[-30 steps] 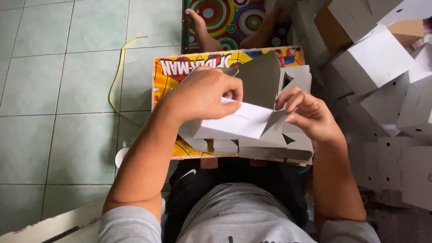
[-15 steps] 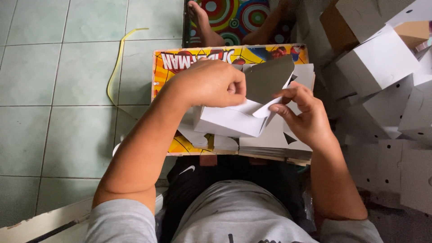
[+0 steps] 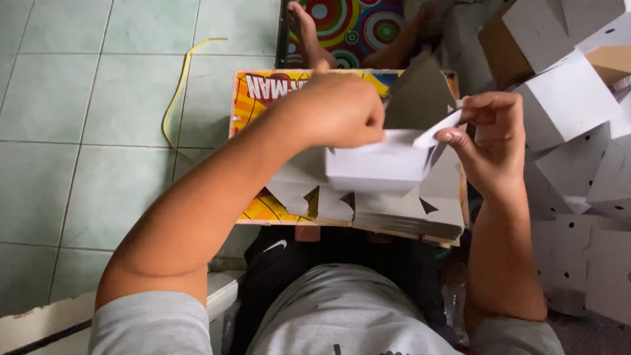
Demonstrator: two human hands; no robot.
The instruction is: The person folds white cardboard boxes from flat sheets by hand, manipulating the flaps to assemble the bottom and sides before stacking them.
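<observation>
Mid-fold: the left hand [image 3: 338,112] pinched the white carton's [image 3: 374,167] wall above the colourful board's [image 3: 263,98] far edge; the right hand [image 3: 493,141] pinched its flap [image 3: 437,133], seemingly needing tucking next.

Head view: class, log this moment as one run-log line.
left hand: presses white box | right hand: pinches box flap | under: flat card stack on colourful board

White carton [image 3: 378,167], circle-patterned mat [image 3: 348,26]
</observation>
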